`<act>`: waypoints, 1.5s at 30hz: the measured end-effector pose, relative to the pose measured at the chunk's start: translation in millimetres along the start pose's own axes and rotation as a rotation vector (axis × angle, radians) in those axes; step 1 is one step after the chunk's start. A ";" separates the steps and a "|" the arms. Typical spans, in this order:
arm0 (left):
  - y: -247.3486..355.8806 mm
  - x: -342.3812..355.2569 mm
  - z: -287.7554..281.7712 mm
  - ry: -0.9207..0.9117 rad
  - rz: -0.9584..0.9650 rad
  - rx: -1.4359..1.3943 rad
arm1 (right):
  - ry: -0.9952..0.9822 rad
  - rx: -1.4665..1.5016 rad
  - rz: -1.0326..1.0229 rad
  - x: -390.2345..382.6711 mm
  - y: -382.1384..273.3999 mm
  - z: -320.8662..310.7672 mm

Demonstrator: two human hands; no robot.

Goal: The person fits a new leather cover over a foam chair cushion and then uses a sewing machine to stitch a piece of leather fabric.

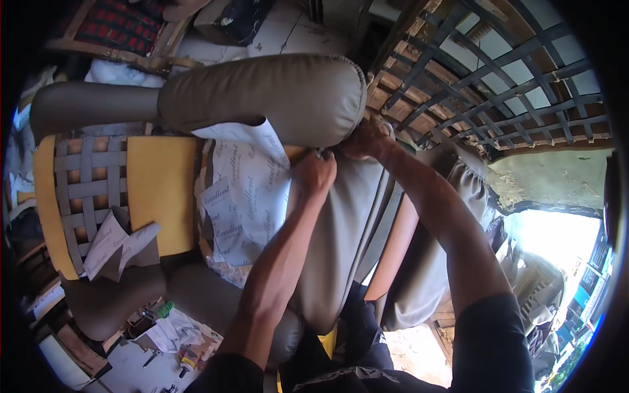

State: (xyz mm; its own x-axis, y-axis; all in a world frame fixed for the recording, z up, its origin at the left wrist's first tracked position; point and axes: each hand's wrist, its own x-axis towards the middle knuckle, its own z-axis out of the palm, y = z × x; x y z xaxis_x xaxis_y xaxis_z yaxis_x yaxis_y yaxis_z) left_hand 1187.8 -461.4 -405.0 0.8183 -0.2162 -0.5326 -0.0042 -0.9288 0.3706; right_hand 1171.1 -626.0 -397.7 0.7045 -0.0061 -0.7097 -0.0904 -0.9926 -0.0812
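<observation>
The person's left hand is closed into a loose fist, fingers bunched at the top edge of a taupe leatherette cover; the fingertips are too small to show exactly what they pinch. Just to its right, the right hand is curled in shadow against the rounded end of a thick, taupe padded armrest; its fingers are partly hidden, so I cannot tell whether it grips anything. The cover hangs in folds from the hands toward the person's legs, and the armrest lies crosswise just above it. Left of the left forearm, a white printed backing sheet spreads over the seat, its upper edge curling over. Farther left are a yellow foam panel, grey woven webbing and printed scraps. At upper right stands a wooden frame laced with black straps. At lower left, crumpled white material lies beside a green coil.
</observation>
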 end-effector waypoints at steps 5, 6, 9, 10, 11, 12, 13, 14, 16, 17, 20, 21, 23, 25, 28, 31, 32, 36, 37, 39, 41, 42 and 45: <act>16.2 -63.6 8.5 0.416 0.631 0.074 | 0.082 0.046 -0.084 -22.3 22.0 23.6; 22.1 -53.7 13.0 0.253 0.648 -0.122 | 0.212 0.087 -0.144 -23.2 31.4 25.7; 23.6 -33.7 25.5 0.118 0.724 -0.130 | 0.765 0.289 -0.406 -33.2 67.3 54.1; 24.5 -26.8 30.2 0.186 0.816 0.046 | 0.764 0.301 -0.397 -29.8 71.2 52.6; 24.6 -27.2 36.3 0.258 0.827 0.109 | 0.678 0.398 -0.415 -28.2 79.1 52.0; 26.9 -25.3 42.5 0.242 0.836 0.111 | 0.592 0.494 -0.434 -23.6 88.7 48.4; 31.3 -27.2 43.1 0.206 0.740 0.155 | 0.459 0.479 -0.332 -20.8 89.1 39.3; 37.7 -27.4 39.0 0.179 0.640 0.203 | 0.282 0.421 -0.181 -18.2 79.2 22.4; 53.7 -25.7 29.8 0.040 0.525 0.283 | 0.049 0.336 -0.035 -16.3 64.5 -9.0; 47.4 -24.0 34.1 0.092 0.549 0.303 | 0.095 0.262 -0.123 -2.4 62.2 -5.5; 52.2 -11.5 26.6 0.007 0.518 0.330 | 0.242 0.016 -0.362 43.7 74.1 19.8; 59.6 -8.0 24.4 -0.115 0.463 0.341 | 0.289 -0.003 -0.455 56.8 87.1 36.9; 78.2 -3.5 33.8 -0.311 0.402 0.322 | 0.184 -0.069 -0.438 86.6 116.0 88.8; 76.8 8.7 26.6 -0.418 0.352 0.272 | 0.164 0.088 -0.353 94.0 112.0 105.4; 36.7 16.0 -14.4 -0.509 0.255 0.211 | 0.324 0.249 -0.578 32.9 53.2 51.1; 37.0 10.1 -9.8 -0.445 0.443 0.425 | 0.462 0.276 -0.284 -22.3 45.9 52.4; 35.2 0.3 1.8 -0.300 0.591 0.411 | 0.573 0.277 -0.234 -41.1 50.3 67.5; 5.0 -42.5 14.3 -0.061 0.796 0.368 | 0.711 0.195 -0.191 -102.6 23.6 76.5; -1.0 -47.6 12.3 0.037 0.831 0.338 | 0.738 0.166 -0.191 -110.6 14.7 76.6; -8.2 -50.4 11.0 0.048 0.804 0.327 | 0.794 0.174 -0.193 -116.7 1.6 79.0; -5.3 -44.4 12.7 0.047 0.807 0.272 | 0.740 0.231 -0.189 -106.1 14.5 71.2; -9.0 -45.8 11.2 0.048 0.800 0.273 | 0.686 0.296 -0.189 -98.5 19.1 66.6; -6.5 -35.2 16.8 -0.041 0.657 0.370 | 0.512 0.262 -0.152 -63.4 26.0 39.1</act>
State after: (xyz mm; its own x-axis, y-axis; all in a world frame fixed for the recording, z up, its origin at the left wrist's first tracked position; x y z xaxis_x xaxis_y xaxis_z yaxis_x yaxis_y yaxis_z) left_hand 1149.4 -452.8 -401.5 0.5584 -0.7651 -0.3207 -0.6827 -0.6434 0.3463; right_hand 1096.6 -646.7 -382.1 0.9671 0.0116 -0.2543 -0.0867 -0.9242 -0.3720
